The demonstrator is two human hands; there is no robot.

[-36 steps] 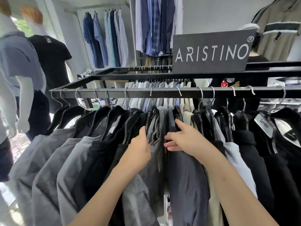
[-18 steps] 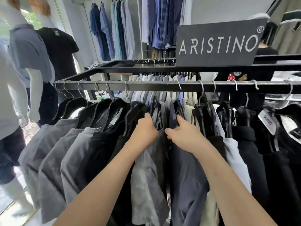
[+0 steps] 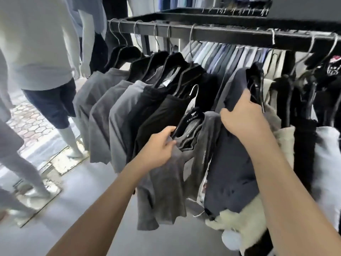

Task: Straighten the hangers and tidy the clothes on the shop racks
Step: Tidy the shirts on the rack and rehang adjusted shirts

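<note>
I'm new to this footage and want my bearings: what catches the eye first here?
The left hand grips a black hanger carrying a grey shirt, centre, its hook hanging below the rail. Just right, the right hand clutches a navy shirt. Mannequins stand far left.

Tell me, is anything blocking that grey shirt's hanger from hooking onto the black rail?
Nothing visible. The black branded hanger in the left hand has its hook below a bare stretch of the black metal rail; the right hand holds the navy shirt aside.
</note>
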